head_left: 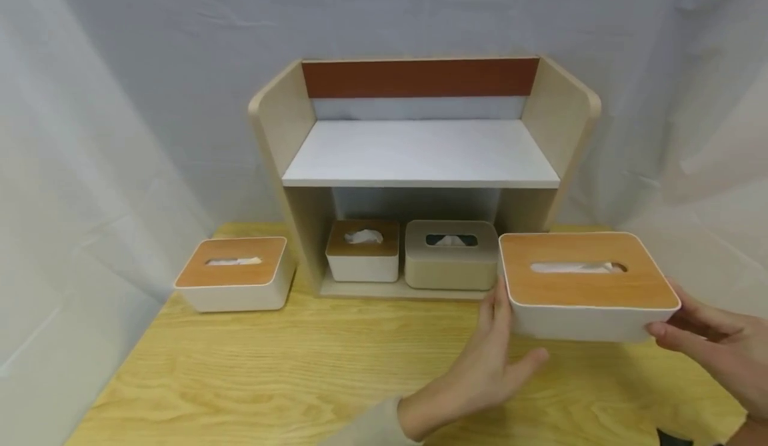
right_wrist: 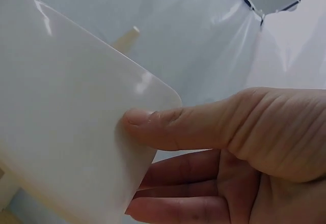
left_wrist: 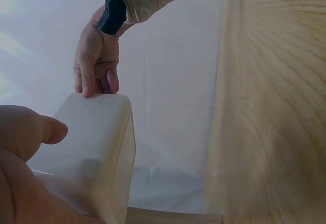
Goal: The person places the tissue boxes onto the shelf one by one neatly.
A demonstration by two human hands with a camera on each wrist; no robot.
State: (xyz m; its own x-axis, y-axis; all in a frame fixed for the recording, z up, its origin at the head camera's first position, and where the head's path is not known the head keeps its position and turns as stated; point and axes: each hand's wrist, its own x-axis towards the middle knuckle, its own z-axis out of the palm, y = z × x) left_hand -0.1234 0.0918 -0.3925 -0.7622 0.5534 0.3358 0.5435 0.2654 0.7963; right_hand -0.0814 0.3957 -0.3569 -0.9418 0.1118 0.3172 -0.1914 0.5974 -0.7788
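A white tissue box [head_left: 591, 326] with a wood-look lid is held up over the right part of the table. The right hand [head_left: 717, 349] grips its right end, the thumb on the front wall and the fingers round the side, as the right wrist view shows with the thumb [right_wrist: 163, 127] pressed on the white wall. Against the box's left end lie the straight fingers of the left hand [head_left: 480, 359], its thumb sticking out away from the front wall. In the left wrist view, both hands flank the white box [left_wrist: 94, 119].
A two-tier shelf [head_left: 420, 183] stands at the back of the wooden table [head_left: 288, 366]. Its lower tier holds a small wood-lidded tissue box [head_left: 363, 269] and a beige one [head_left: 451, 273]. Left of the shelf sits another wood-lidded tissue box [head_left: 234, 297]. White sheeting [head_left: 150, 99] hangs around.
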